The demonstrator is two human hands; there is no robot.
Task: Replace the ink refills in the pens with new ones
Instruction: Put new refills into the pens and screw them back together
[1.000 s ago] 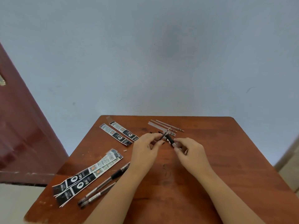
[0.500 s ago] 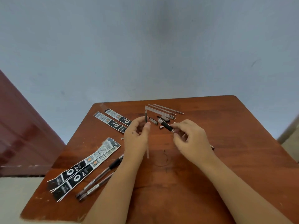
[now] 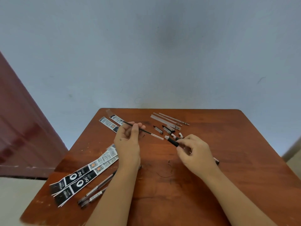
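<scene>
My left hand [image 3: 128, 141] pinches a thin ink refill [image 3: 146, 132], dark along most of its length and clear at its right end, held nearly level above the wooden table [image 3: 244, 160]. To its right, my right hand [image 3: 194, 152] grips a pen barrel [image 3: 172, 141] with a black rubber grip, its open end pointing up-left toward the refill's clear end. A small gap separates the two. The rear of the barrel is hidden under my right hand.
Several clear refills [image 3: 169, 120] lie at the table's far edge, with pen caps and small parts [image 3: 167, 129] just below them. Refill packets [image 3: 109, 123] lie far left, more packets [image 3: 86, 173] near left. Two whole pens [image 3: 96, 191] rest beside my left forearm.
My left hand has turned the refill from upright to nearly level and lifted it toward the far left. My right hand keeps the barrel, now angled at the refill's end.
</scene>
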